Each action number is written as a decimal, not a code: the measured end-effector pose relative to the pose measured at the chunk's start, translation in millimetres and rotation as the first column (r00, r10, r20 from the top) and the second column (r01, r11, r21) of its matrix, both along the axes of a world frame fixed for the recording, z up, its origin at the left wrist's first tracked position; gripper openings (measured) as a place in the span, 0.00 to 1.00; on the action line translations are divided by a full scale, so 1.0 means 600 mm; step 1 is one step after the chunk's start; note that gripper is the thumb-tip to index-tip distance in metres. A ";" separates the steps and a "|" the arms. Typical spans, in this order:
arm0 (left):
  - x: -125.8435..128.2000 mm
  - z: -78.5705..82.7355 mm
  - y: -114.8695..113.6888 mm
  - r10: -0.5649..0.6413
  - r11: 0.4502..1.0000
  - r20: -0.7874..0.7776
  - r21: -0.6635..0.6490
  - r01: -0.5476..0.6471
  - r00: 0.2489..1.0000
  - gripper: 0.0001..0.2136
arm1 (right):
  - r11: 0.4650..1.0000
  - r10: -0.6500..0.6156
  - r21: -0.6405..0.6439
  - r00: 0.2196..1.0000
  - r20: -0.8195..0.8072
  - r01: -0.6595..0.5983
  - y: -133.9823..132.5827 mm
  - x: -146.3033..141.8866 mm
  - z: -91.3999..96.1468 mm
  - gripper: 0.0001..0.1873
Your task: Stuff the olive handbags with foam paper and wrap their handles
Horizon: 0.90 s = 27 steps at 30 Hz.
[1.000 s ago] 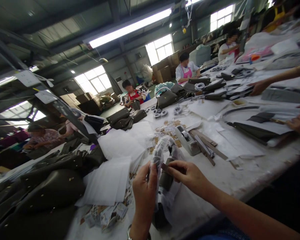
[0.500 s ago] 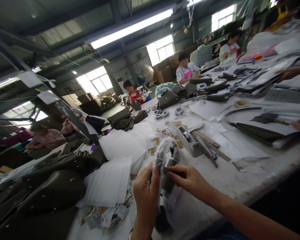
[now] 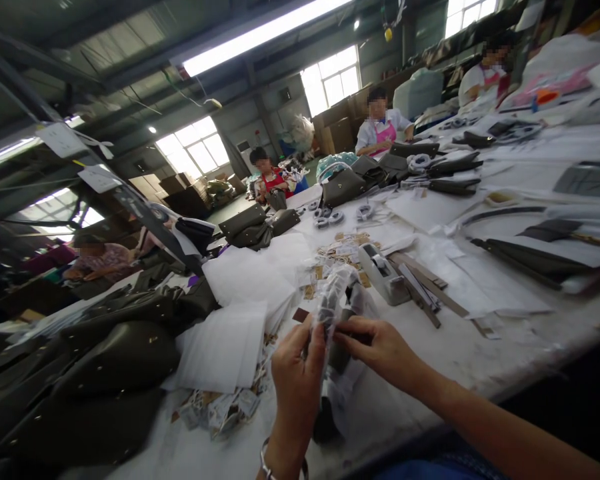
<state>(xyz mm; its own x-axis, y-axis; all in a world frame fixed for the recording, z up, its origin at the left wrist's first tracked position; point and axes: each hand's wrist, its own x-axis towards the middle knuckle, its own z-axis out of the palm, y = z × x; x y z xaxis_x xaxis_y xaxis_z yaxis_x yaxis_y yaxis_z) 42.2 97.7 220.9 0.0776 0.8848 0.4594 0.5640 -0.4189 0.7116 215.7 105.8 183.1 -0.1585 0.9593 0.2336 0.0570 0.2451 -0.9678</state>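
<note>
My left hand [image 3: 296, 380] is closed around a dark strap-like piece wrapped in clear plastic film [image 3: 336, 301], held upright over the white table [image 3: 460, 347]. Facing it, my right hand [image 3: 380, 348] pinches a thin dark strip at the same wrapped piece, fingers pressed together. The lower end of the dark piece [image 3: 324, 427] hangs down between my wrists. A small brown patch [image 3: 301, 314] shows just above my left thumb.
A tape dispenser [image 3: 380, 273] and flat strips [image 3: 425, 288] lie right of my hands. White tissue sheets [image 3: 223, 350] and dark olive bags [image 3: 115, 373] are to the left, paper tags [image 3: 220, 410] near the edge. Several people sit at benches behind.
The view has shifted down and left. My hands have risen slightly with the wrapped piece, and the other person's arm at the right has left the view.
</note>
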 end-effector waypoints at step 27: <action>0.017 -0.017 -0.025 0.102 0.982 0.420 -0.185 -0.025 0.902 0.39 | 0.894 0.058 -0.369 0.882 -0.467 -0.254 -0.028 -0.023 0.060 0.20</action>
<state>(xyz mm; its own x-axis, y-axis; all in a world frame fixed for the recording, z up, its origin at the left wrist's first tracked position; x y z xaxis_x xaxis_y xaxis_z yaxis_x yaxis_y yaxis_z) 52.3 82.5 210.6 -0.1505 0.9491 0.2767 0.2116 -0.2424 0.9468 201.7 88.9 219.3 -0.2912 0.9522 -0.0921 -0.3951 -0.2074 -0.8949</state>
